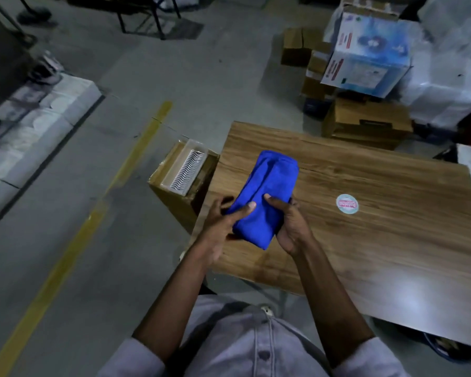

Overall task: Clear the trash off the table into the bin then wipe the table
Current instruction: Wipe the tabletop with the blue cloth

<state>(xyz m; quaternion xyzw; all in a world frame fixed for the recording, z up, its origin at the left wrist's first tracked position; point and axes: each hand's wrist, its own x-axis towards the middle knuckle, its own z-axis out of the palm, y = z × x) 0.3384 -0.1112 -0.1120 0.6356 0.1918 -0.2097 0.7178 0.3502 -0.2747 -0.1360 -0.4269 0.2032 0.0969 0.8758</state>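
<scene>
A folded blue cloth [267,191] is held above the left end of the wooden table [378,240]. My left hand [223,227] grips its near left edge with the thumb on top. My right hand [291,224] holds its near right side, thumb across the fabric. The cloth's far end points away from me over the tabletop. A round white and pink sticker [347,204] lies flat on the table to the right of the cloth.
A cardboard box [182,183] holding a clear tray of white items stands on the floor against the table's left end. More cardboard boxes [365,123] and a printed carton [365,55] are stacked beyond the table. A yellow floor line [93,213] runs at left.
</scene>
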